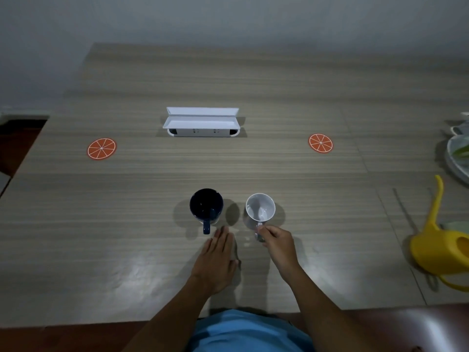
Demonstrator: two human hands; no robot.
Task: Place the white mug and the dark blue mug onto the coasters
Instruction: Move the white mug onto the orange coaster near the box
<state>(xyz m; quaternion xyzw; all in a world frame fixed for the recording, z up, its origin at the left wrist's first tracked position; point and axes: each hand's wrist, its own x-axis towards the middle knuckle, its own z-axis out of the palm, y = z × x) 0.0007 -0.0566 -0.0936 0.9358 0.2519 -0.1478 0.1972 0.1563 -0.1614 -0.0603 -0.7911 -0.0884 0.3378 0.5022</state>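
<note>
The dark blue mug [206,206] stands upright near the table's middle front, its handle pointing toward me. My left hand [217,257] hovers flat just behind that handle, fingers extended, not touching it. To the right stands the white mug [260,209], also upright. My right hand [278,243] pinches its handle. Two orange-slice coasters lie farther back: the left coaster [101,148] and the right coaster [320,143], both bare.
A white socket box with a raised lid [201,122] sits at the centre back between the coasters. A yellow watering can [440,246] lies at the right edge, with white dishes [456,153] behind it. The table's front edge [101,323] runs close to my body.
</note>
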